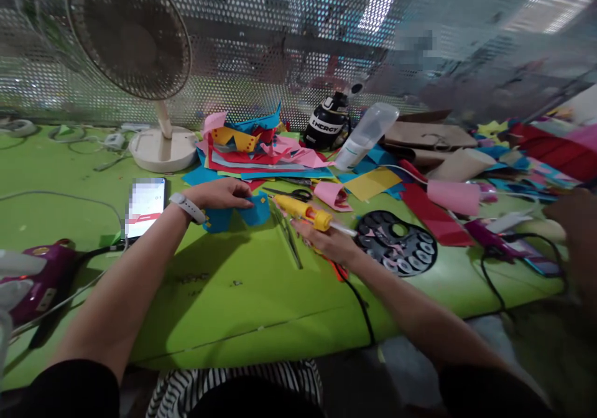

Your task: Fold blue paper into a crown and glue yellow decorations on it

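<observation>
My left hand (228, 193) is closed on the upper edge of a blue paper cutout (256, 211) with small yellow diamonds on it. In my right hand (326, 237) is a yellow hot glue gun (298, 210), its nozzle pointing left toward the cutout's right end. A glue stick (344, 228) sticks out of the gun's back. Just below the nozzle, tweezers (290, 241) lie on the green table (224, 306). Black-handled scissors (301, 195) rest behind the gun, beside a curled pink paper piece (332, 195).
A black palette (396, 244) with pink scraps lies to the right. Stacked coloured paper (275, 163), a black bottle (326, 122) and a tilted clear bottle (366, 138) stand behind. At left are a fan (163, 147) and a phone (148, 206). Another person's arm (573, 237) enters at right.
</observation>
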The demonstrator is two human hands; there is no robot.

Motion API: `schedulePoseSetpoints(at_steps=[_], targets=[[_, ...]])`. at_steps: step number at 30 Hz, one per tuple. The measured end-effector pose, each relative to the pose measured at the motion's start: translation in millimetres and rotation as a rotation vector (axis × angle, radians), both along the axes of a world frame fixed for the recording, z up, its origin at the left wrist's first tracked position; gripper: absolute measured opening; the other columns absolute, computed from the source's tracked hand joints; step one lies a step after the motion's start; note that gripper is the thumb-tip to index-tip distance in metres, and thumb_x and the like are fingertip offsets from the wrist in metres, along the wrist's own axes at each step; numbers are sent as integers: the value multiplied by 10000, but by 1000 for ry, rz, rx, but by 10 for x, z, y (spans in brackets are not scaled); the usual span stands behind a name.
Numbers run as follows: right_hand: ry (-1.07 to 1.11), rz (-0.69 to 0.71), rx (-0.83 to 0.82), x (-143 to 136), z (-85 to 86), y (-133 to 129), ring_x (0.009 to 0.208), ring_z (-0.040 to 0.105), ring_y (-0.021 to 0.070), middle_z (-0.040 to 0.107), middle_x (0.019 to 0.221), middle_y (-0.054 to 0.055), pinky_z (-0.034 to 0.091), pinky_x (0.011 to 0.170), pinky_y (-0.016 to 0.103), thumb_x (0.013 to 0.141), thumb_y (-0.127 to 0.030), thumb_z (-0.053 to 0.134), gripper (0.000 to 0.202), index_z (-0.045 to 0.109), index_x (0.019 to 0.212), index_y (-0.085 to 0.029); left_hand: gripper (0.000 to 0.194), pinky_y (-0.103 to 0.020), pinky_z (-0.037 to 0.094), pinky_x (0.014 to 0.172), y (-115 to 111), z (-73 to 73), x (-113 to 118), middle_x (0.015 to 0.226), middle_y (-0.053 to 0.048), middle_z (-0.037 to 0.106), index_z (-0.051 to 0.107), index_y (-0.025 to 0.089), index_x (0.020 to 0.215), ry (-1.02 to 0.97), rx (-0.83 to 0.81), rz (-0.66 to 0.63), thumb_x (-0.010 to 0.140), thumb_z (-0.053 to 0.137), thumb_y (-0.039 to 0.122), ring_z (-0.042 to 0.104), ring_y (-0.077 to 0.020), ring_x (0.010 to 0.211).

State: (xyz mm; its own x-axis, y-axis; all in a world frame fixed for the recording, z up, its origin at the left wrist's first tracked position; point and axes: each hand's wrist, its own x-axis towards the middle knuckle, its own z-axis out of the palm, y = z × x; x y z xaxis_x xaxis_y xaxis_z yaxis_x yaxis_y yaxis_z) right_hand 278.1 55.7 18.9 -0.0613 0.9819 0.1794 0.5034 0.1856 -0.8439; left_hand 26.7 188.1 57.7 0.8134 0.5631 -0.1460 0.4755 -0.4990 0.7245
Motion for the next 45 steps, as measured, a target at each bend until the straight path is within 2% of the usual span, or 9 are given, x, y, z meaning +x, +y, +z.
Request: schedulePoseSetpoints(at_steps=[6, 12, 18, 27, 45], targets=[[121, 86, -88, -1, -34, -85, 535, 431, 134, 489, 662, -26, 374, 477, 279, 798, -480, 643, 268, 532, 815, -237, 303, -243, 434, 734, -20, 46, -1, 863, -10, 652, 644, 160, 907, -33, -56, 12, 802, 603, 441, 560, -140, 783], [82, 129, -64, -30, -5, -96, 549, 410, 126, 461, 644, -40, 351, 499, 270, 786, -450, 652, 263, 513, 766, -228, 310, -252, 441, 747, -49, 93, -3, 887, -21, 680, 662, 158, 916, -46, -73, 24, 792, 620, 438, 581, -150, 806], [89, 138, -30, -36, -9, -98, 561, 423, 126, 479, 661, -31, 362, 502, 264, 815, -426, 640, 213, 552, 808, -231, 326, -269, 451, 760, -96, 129, 7, 908, -31, 687, 660, 148, 936, -39, -77, 16, 792, 609, 436, 595, -168, 836], [57, 125, -39, -34, 9, -94, 549, 411, 144, 464, 653, -22, 347, 485, 294, 838, -468, 615, 255, 512, 789, -240, 322, -254, 447, 756, -95, 137, 10, 893, -18, 683, 658, 151, 924, -37, -95, 16, 787, 614, 440, 588, -154, 818], [40, 120, -7, -48, 17, -105, 565, 455, 142, 487, 644, -35, 384, 530, 283, 827, -470, 620, 261, 524, 771, -234, 322, -261, 457, 766, -92, 137, 18, 889, -20, 680, 647, 155, 910, -37, -75, 20, 784, 613, 449, 590, -159, 819]])
